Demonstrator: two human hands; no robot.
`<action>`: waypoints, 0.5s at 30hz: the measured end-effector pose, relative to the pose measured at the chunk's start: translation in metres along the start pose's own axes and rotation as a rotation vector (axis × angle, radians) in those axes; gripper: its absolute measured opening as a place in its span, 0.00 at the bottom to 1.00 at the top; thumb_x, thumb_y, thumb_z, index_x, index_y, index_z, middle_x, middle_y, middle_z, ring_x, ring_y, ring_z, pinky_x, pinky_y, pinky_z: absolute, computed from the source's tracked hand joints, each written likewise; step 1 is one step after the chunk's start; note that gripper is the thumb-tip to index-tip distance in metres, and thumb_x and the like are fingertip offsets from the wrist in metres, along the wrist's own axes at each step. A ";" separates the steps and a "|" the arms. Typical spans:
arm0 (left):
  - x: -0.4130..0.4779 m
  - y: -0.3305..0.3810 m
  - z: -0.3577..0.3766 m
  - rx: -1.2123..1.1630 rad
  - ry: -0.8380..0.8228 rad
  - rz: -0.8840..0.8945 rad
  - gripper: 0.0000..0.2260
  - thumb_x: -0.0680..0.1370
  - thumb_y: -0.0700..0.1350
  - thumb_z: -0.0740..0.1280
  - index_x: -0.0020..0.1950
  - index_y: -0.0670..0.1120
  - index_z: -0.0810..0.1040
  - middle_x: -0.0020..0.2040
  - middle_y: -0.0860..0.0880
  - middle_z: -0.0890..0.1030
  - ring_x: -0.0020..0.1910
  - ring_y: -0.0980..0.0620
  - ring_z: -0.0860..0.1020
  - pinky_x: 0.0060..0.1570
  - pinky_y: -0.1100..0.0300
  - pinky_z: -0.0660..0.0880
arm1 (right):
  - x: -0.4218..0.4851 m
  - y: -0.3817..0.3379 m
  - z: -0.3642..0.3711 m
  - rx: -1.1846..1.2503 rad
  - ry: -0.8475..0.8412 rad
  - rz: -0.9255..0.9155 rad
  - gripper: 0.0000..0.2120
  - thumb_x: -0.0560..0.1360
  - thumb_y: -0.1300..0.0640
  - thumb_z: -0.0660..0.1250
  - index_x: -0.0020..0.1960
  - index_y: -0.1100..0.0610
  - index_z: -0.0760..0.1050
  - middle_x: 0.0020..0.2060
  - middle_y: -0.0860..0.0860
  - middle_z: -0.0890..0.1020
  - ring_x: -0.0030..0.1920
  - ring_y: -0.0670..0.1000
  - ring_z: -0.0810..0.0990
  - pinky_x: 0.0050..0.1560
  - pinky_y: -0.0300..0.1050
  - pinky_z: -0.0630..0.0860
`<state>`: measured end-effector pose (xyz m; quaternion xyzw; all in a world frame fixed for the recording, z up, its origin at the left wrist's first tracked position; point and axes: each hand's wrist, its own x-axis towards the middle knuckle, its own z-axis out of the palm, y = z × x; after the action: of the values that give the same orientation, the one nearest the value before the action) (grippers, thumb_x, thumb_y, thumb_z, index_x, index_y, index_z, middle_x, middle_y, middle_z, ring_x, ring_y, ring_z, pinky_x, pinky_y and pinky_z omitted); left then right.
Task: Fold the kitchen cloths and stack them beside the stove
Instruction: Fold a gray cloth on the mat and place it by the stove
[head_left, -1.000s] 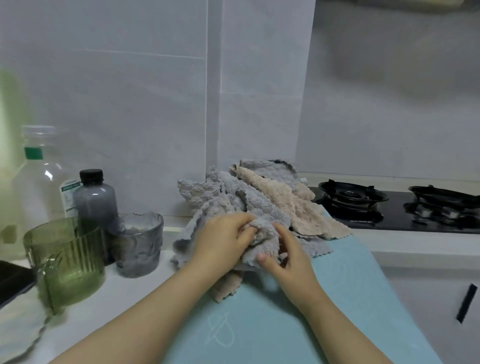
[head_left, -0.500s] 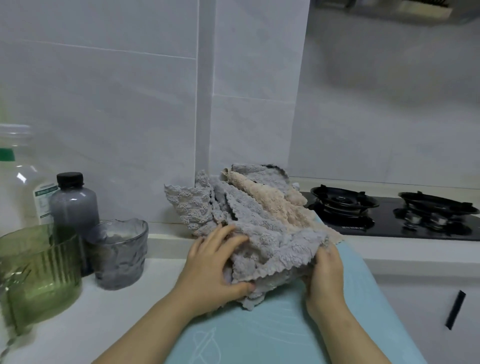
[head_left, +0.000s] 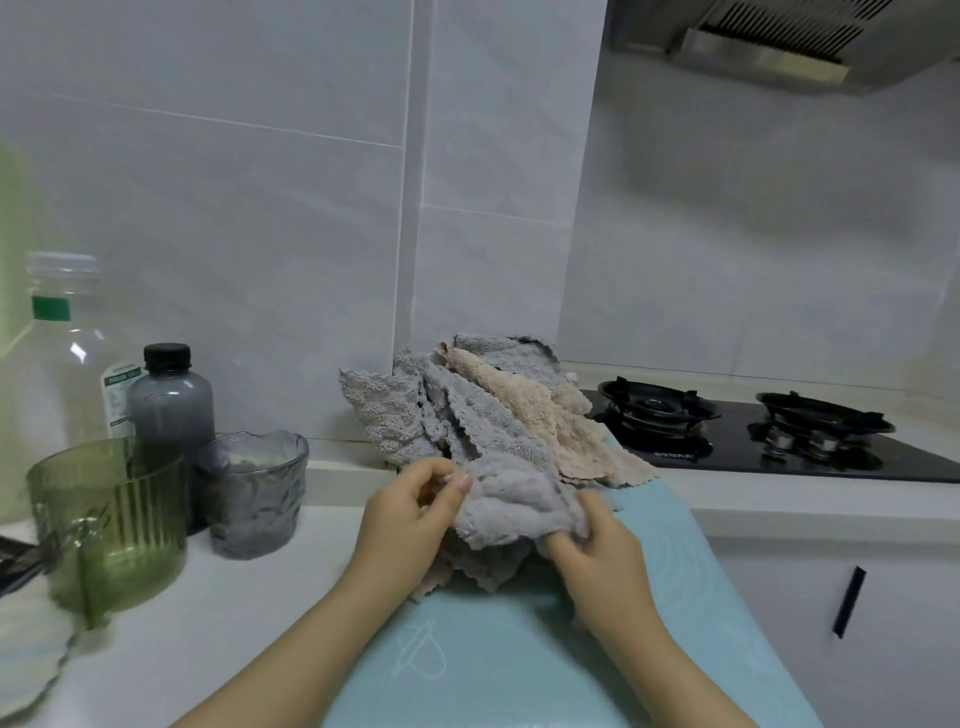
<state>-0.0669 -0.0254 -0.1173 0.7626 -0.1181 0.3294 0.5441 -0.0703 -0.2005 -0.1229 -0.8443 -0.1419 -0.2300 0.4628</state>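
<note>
A crumpled heap of fluffy kitchen cloths (head_left: 467, 415), grey ones with a beige cloth (head_left: 540, 415) draped across, lies at the far end of a light blue mat (head_left: 519, 649) against the tiled wall. At the heap's near side both hands hold one grey cloth (head_left: 511, 504). My left hand (head_left: 410, 514) pinches its left edge between thumb and fingers. My right hand (head_left: 597, 540) grips its right end with curled fingers. The black gas stove (head_left: 753, 436) sits just to the right of the heap.
On the white counter to the left stand a grey glass cup (head_left: 254, 493), a dark bottle (head_left: 171, 410), a green ribbed pitcher (head_left: 109, 525) and a clear plastic bottle (head_left: 62, 353). A range hood (head_left: 779, 41) hangs at top right. A cabinet with black handle (head_left: 849, 603) is below the stove.
My left hand went from lying flat on the heap to pinching the grey cloth's edge. My right hand shifted inward and gripped its other end. The view tilted upward.
</note>
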 end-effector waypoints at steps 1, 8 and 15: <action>0.001 0.012 -0.001 -0.106 0.008 -0.006 0.08 0.76 0.41 0.68 0.39 0.53 0.77 0.32 0.54 0.78 0.32 0.60 0.74 0.34 0.69 0.69 | 0.000 -0.006 -0.008 0.183 0.040 0.063 0.03 0.73 0.60 0.63 0.41 0.56 0.72 0.33 0.56 0.78 0.33 0.46 0.74 0.37 0.44 0.69; 0.003 0.061 0.000 -0.025 -0.620 0.068 0.37 0.63 0.60 0.74 0.66 0.68 0.57 0.69 0.65 0.63 0.69 0.65 0.63 0.67 0.64 0.62 | 0.016 -0.049 -0.050 0.999 -0.046 0.310 0.13 0.76 0.55 0.59 0.50 0.60 0.78 0.46 0.60 0.84 0.48 0.58 0.83 0.47 0.52 0.80; -0.004 0.064 0.004 -0.268 -0.416 -0.157 0.19 0.73 0.30 0.66 0.57 0.52 0.75 0.38 0.53 0.79 0.26 0.60 0.72 0.28 0.69 0.69 | 0.014 -0.067 -0.069 1.250 -0.220 0.386 0.18 0.73 0.50 0.60 0.42 0.63 0.83 0.39 0.60 0.84 0.39 0.57 0.84 0.38 0.51 0.82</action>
<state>-0.1029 -0.0544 -0.0729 0.7418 -0.2104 0.1033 0.6283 -0.1066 -0.2227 -0.0360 -0.4455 -0.1412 0.0704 0.8813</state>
